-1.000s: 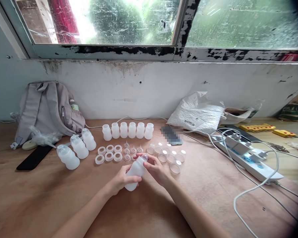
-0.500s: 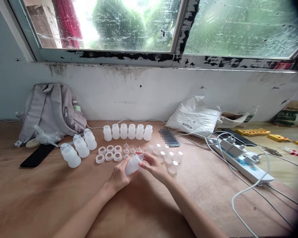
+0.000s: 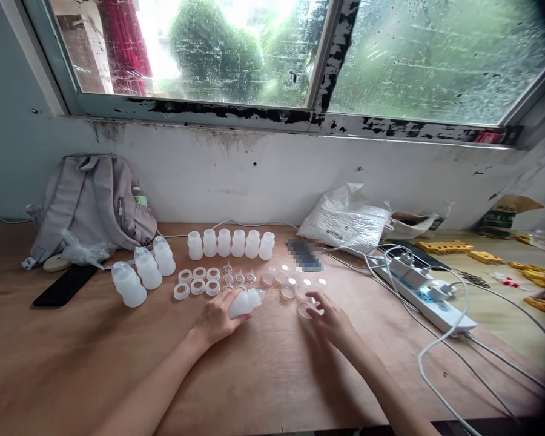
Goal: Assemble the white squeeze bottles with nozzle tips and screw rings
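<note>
Gripped in the left hand point(image 3: 218, 318), a white bottle point(image 3: 244, 303) lies tilted at frame centre.
Right hand point(image 3: 329, 321) has left it, fingers loosely spread on a clear cap point(image 3: 307, 309).

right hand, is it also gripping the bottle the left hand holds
No, the right hand is apart from the bottle, its fingers on a clear cap; only the left hand holds it.

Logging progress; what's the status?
Left hand holds bottle, tilted. Right hand on clear cap. Nothing blocking.
</note>
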The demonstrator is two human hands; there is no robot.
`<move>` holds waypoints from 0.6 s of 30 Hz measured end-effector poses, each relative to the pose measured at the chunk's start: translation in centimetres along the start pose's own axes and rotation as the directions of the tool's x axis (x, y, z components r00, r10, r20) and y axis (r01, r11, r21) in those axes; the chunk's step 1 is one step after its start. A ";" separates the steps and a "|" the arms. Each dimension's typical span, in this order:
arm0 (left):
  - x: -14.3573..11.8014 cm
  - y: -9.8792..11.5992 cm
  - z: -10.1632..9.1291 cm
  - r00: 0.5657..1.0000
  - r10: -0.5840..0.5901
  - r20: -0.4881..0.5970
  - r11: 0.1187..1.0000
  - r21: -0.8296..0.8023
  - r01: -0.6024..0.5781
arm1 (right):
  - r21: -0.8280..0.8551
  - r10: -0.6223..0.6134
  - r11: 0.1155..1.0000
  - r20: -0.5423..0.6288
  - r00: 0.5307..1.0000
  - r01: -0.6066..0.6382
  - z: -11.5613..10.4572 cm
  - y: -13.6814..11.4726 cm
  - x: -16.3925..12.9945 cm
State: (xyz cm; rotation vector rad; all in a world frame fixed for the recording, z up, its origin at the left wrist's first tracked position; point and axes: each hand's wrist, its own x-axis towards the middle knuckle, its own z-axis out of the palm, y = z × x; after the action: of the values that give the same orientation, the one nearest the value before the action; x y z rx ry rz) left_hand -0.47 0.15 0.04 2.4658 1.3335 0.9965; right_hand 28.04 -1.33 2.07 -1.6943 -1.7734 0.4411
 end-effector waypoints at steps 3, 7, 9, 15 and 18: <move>0.0 -0.2 0.1 1.000 0.028 0.000 0.999 -0.021 -0.028 | 0.283 0.025 0.959 -0.033 0.999 -0.015 0.9 -1.7 -0.2; 0.0 -0.4 0.1 0.999 0.033 0.006 0.999 -0.028 -0.033 | 0.618 0.011 0.786 -0.010 1.000 -0.003 2.0 -4.3 0.1; 0.0 -0.3 0.1 0.999 0.034 0.007 0.999 -0.029 -0.034 | 0.660 -0.009 0.751 0.038 0.999 -0.019 2.6 -5.0 0.2; 0.0 -0.3 0.1 0.998 0.056 -0.007 0.998 -0.032 -0.056 | 0.681 -0.034 0.729 0.126 0.991 -0.062 4.2 -5.7 0.2; 0.0 -0.2 0.1 0.998 0.064 0.000 0.997 -0.036 -0.064 | 0.674 -0.028 0.735 0.144 0.989 -0.077 4.5 -6.1 0.1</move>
State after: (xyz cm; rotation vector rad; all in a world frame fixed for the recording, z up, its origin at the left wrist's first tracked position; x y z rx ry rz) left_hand -0.54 0.28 -0.18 2.4966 1.2322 1.0237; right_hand 20.48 -1.13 2.68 -1.1684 -1.4150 1.1024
